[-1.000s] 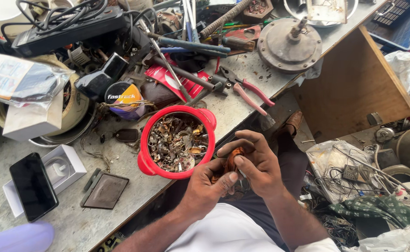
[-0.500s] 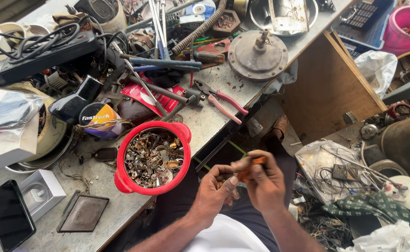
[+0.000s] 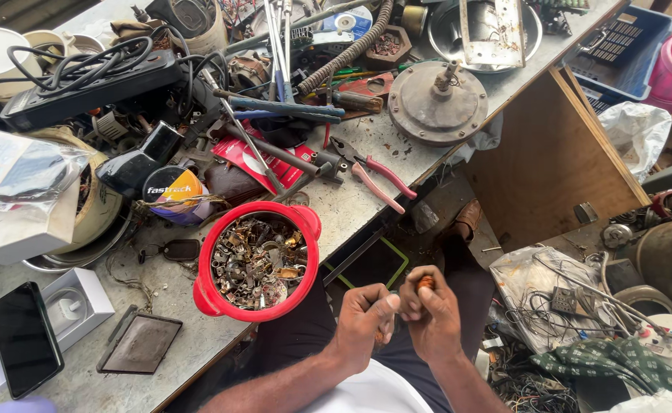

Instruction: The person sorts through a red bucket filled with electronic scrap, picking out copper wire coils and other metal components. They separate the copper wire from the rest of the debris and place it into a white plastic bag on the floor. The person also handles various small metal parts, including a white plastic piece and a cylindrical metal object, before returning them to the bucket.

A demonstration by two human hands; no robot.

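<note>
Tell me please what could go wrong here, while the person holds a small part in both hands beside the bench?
1. The small orange part is pinched between the left hand and right hand over the lap, off the bench. If it slips, it may vanish among the wires on the floor.
2. The red bowl of metal scraps sits at the bench edge, close to the left hand; an elbow nudge could tip it.
</note>
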